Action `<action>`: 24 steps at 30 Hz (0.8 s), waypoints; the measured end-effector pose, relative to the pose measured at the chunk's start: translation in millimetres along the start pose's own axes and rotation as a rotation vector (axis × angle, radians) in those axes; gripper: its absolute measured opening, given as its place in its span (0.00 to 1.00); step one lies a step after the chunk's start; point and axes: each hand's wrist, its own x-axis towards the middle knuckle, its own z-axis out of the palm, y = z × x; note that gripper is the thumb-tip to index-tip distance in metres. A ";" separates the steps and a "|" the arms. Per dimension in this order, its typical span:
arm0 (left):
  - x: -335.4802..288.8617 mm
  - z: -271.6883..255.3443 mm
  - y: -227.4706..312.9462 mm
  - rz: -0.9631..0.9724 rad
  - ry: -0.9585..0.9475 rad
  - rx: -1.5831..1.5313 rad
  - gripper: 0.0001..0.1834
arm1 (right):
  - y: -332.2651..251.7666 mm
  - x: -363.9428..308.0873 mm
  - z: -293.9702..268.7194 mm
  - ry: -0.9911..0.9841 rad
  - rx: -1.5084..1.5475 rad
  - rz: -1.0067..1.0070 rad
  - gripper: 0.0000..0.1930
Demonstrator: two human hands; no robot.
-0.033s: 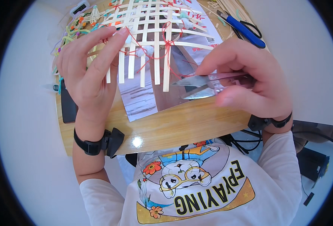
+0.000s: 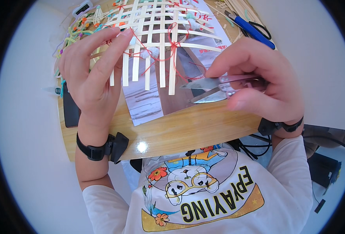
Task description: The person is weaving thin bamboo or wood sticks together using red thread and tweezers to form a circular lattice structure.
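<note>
Thread snips held open just beside a pale woven lattice (image 2: 162, 37) tied with red thread (image 2: 174, 45).

From here I see the lattice above a printed sheet (image 2: 143, 104) on the wooden table (image 2: 180, 132). At its left edge the left hand (image 2: 89, 72) has thumb and forefinger tips close together; whether they pinch thread or strip, I can't tell. Off its lower right corner, the right hand's (image 2: 272, 74) curled fingers and thumb grip the snips (image 2: 230, 85), blades toward the lattice. Beyond its right side lies a blue-handled tool (image 2: 258, 36).
</note>
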 end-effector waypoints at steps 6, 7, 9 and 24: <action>4.3 0.2 1.8 -0.001 -0.003 -0.008 0.23 | 18.1 0.7 9.1 0.396 0.192 -0.129 0.21; 3.8 0.2 1.0 0.006 0.002 -0.008 0.22 | 15.9 1.5 5.8 0.397 0.190 -0.127 0.21; 3.3 -1.5 2.7 -0.002 0.005 -0.015 0.22 | 9.1 2.5 -4.4 0.093 0.034 0.053 0.17; 3.4 -5.3 0.6 0.043 0.008 0.026 0.23 | 3.9 4.1 2.2 0.047 -0.090 0.096 0.13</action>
